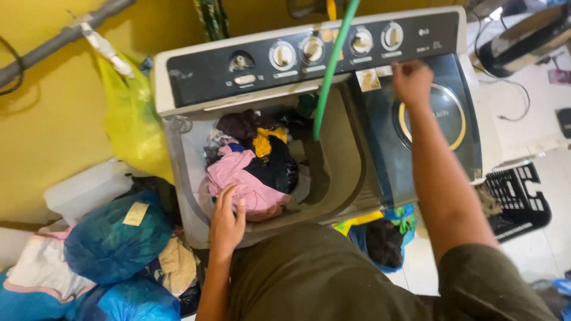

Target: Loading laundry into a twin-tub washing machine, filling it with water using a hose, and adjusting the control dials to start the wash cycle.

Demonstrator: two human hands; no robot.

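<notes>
A twin-tub washing machine stands against a yellow wall. Its open left tub holds a heap of clothes, with a pink garment in front and dark and yellow pieces behind. My left hand rests fingers-down on the pink garment at the tub's front rim. My right hand is stretched out to the dark control panel, fingers curled near the rightmost dial, above the closed dark spinner lid. A green hose hangs down into the tub.
Blue bags and bundled laundry lie on the floor at the left, with a yellow plastic bag by the wall. A black plastic crate sits at the right. Another blue bag lies below the machine's front.
</notes>
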